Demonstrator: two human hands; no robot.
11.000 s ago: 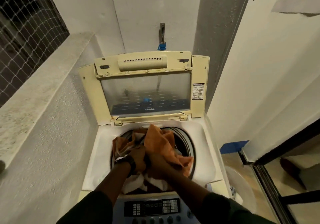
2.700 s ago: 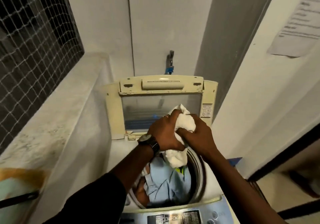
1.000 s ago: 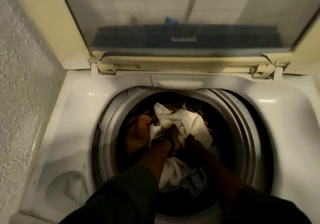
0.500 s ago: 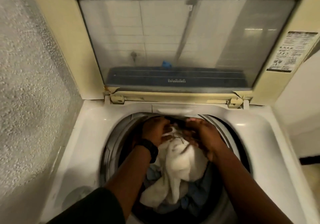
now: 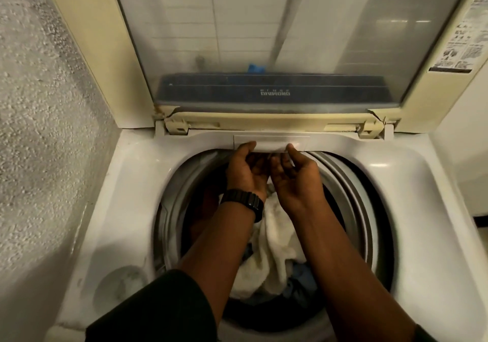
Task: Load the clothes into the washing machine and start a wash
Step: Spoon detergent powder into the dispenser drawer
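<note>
I look straight down into the open top-loading washing machine (image 5: 137, 183). Its drum (image 5: 353, 188) holds a white towel (image 5: 274, 244) lying over blue clothes (image 5: 301, 278). Both hands are lifted off the laundry, at the back rim of the opening. My left hand (image 5: 245, 172), with a black watch on its wrist, and my right hand (image 5: 295, 178) sit side by side on a small rectangular drawer panel (image 5: 272, 141). Each thumb rests on its front and the fingers curl under its lower lip. Neither hand holds any cloth.
The raised lid (image 5: 264, 37) with its glass window stands upright just behind the hands. A rough plastered wall (image 5: 39, 130) closes in the left side. A round recess (image 5: 118, 286) sits in the machine's front left corner. A printed label (image 5: 464, 37) is on the lid's right frame.
Half a second ago both hands gripped the white towel at the back of the drum. They have let it go and risen to the drawer panel; the towel lies lower in the drum.
</note>
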